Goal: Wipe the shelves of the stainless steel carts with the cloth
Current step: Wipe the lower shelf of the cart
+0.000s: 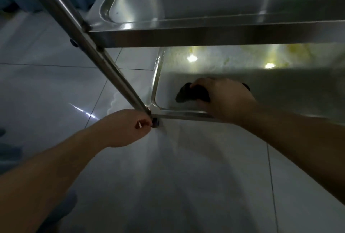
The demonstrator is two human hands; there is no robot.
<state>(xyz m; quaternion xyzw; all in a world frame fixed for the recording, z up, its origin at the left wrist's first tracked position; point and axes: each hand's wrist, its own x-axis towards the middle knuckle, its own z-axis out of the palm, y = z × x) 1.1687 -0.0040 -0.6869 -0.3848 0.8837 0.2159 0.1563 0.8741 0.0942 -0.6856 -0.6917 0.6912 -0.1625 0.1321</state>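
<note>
Right grip (222,100) clamped on dark cloth (188,93) on lower shelf (280,90), left grip (128,128) at cart post (104,59), fingers hidden

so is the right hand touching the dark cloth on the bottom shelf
Touching. The head view shows the right hand pressed down over the dark cloth, fingers curled onto it with no gap, on the lower shelf.

A commercial kitchen or similar catering workspace is suggested, though it cannot be told for certain. A shiny stainless steel cart with tray-shaped shelves and round tube legs (104,59) is seen standing on a floor of large glossy pale tiles (205,167), in which ceiling lights are reflected.
</note>
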